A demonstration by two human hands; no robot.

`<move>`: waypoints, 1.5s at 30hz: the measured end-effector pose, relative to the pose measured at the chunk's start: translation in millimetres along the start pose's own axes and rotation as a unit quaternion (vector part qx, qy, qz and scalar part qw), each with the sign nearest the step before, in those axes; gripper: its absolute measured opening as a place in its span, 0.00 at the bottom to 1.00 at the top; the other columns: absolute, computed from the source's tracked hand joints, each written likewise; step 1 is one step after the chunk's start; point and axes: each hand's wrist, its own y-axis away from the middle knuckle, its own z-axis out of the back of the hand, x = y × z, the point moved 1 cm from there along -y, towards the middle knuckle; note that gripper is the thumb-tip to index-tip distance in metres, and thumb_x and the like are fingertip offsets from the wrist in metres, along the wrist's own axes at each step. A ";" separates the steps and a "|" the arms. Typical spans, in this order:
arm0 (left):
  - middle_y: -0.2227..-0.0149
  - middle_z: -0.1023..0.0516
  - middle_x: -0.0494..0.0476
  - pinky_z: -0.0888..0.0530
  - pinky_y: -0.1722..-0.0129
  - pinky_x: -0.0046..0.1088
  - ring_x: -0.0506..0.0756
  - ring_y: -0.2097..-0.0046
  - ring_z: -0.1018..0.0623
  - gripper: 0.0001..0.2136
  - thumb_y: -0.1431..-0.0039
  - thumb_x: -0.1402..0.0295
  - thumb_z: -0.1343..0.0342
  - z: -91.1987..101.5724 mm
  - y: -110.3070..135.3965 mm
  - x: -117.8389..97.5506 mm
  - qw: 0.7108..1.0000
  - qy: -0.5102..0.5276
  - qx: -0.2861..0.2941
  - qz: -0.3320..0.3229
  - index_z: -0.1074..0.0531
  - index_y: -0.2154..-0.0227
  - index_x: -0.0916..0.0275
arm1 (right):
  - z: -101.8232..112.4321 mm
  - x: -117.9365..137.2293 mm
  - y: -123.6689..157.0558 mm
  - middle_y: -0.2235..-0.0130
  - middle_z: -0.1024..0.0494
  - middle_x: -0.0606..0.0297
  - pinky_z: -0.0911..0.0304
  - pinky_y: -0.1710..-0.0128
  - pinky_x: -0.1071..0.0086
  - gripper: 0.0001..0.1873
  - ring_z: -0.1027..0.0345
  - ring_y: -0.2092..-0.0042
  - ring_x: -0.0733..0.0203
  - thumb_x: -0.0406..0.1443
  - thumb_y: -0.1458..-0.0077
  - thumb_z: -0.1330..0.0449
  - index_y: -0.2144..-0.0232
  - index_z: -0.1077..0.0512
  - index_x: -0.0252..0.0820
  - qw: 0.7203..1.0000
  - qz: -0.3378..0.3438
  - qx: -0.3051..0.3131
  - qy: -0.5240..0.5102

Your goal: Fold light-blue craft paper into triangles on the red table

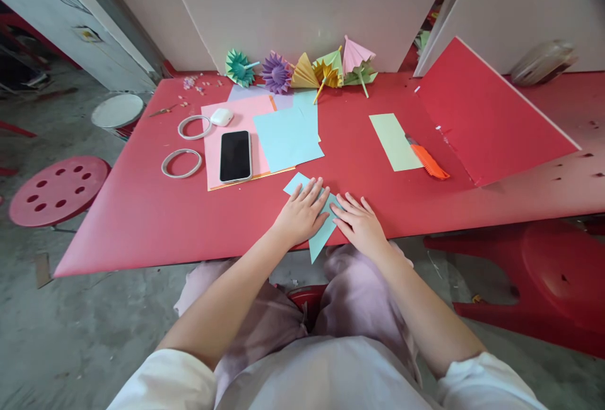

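A light blue sheet of paper (324,233), folded to a pointed shape, lies at the table's front edge, and one tip juts out past the edge. My left hand (302,211) rests on its upper part with the fingers stretched out flat. On its right side, my right hand (362,224) lies with the fingers spread, the fingertips touching the paper. Both palms face down. Part of the folded paper is hidden beneath the hands. Just beyond them are larger light blue sheets (286,139).
A phone (235,157) and a white earbud case (222,117) sit on pink paper (212,170), beside two tape rolls (181,163). An orange box cutter (429,161) touches a pale green strip (392,139). Several folded paper umbrellas (276,72) line the back; a red board (491,120) leans at right.
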 end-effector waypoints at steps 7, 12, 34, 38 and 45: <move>0.37 0.49 0.60 0.51 0.40 0.38 0.57 0.37 0.49 0.27 0.36 0.55 0.66 -0.1 3.3 -3.7 0.999 0.011 0.021 -0.025 0.50 0.40 0.67 | -2.8 0.5 1.8 0.42 0.38 0.63 0.53 0.42 0.52 0.20 0.48 0.40 0.56 0.39 0.39 0.56 0.48 0.35 0.47 0.999 0.015 -0.010 0.030; 0.38 0.49 0.60 0.50 0.40 0.37 0.57 0.37 0.48 0.28 0.37 0.55 0.64 0.7 -1.5 13.5 0.999 -0.005 0.018 0.044 0.51 0.39 0.67 | -3.5 0.0 2.0 0.43 0.38 0.63 0.53 0.42 0.52 0.20 0.47 0.40 0.55 0.40 0.39 0.56 0.48 0.34 0.46 0.999 0.024 -0.013 0.039; 0.49 0.32 0.65 0.36 0.49 0.37 0.59 0.46 0.34 0.18 0.39 0.69 0.58 1.8 -6.3 -2.5 0.998 0.010 -0.056 0.007 0.37 0.48 0.68 | 0.7 4.9 -0.7 0.44 0.35 0.64 0.52 0.42 0.52 0.18 0.46 0.41 0.56 0.38 0.41 0.53 0.51 0.32 0.45 0.999 0.008 -0.020 0.032; 0.49 0.31 0.62 0.35 0.48 0.36 0.58 0.46 0.33 0.18 0.40 0.67 0.57 4.1 -9.9 27.3 0.998 -0.022 -0.058 0.028 0.37 0.48 0.66 | -0.3 4.3 0.2 0.43 0.36 0.64 0.52 0.42 0.52 0.19 0.46 0.41 0.56 0.40 0.40 0.54 0.50 0.33 0.45 0.999 0.008 -0.018 0.029; 0.52 0.29 0.62 0.37 0.46 0.36 0.58 0.48 0.31 0.16 0.40 0.71 0.58 7.2 -15.6 58.1 0.996 -0.041 -0.066 0.039 0.34 0.52 0.66 | 0.6 3.3 0.0 0.43 0.36 0.65 0.53 0.42 0.53 0.19 0.46 0.41 0.57 0.39 0.40 0.54 0.50 0.33 0.47 1.000 0.002 -0.018 0.014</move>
